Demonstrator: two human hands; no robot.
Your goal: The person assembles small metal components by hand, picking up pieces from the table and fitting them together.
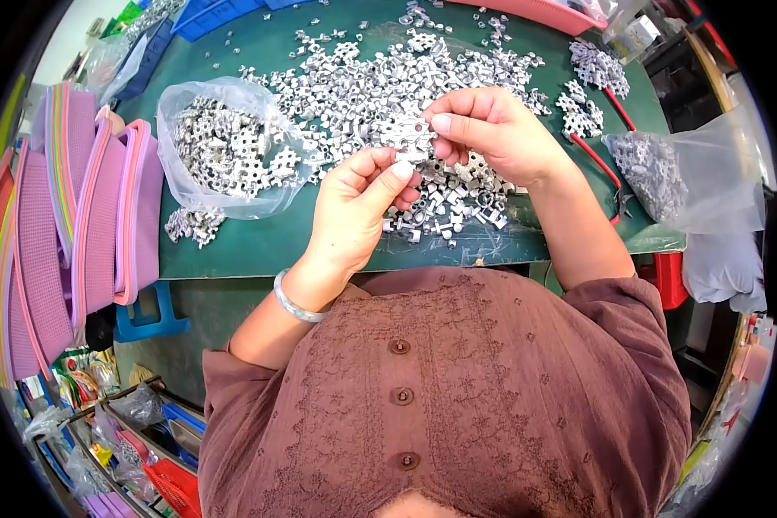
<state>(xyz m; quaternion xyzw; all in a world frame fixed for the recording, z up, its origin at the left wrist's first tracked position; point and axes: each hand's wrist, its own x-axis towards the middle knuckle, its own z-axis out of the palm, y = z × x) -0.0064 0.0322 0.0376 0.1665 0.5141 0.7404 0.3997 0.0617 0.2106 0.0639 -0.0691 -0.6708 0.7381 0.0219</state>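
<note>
Between my two hands is a flat silver metal casting (406, 135) with several small parts joined together. My left hand (363, 186) pinches its lower left edge between thumb and fingers. My right hand (483, 129) grips its upper right side the same way. Beneath and behind the hands spreads a large pile of small loose silver metal pieces (354, 86). To the left, a clear plastic bag (171, 164) lies open with similar joined castings (224, 142) inside. A few more castings (196, 224) sit just below that bag.
The green table (207, 259) carries everything. At right lie red-handled pliers (600, 164), castings (600, 65) and a plastic bag of grey pieces (652, 177). Blue trays (211, 17) and a pink tray (540, 13) line the far edge. Purple baskets (104, 198) stand at left.
</note>
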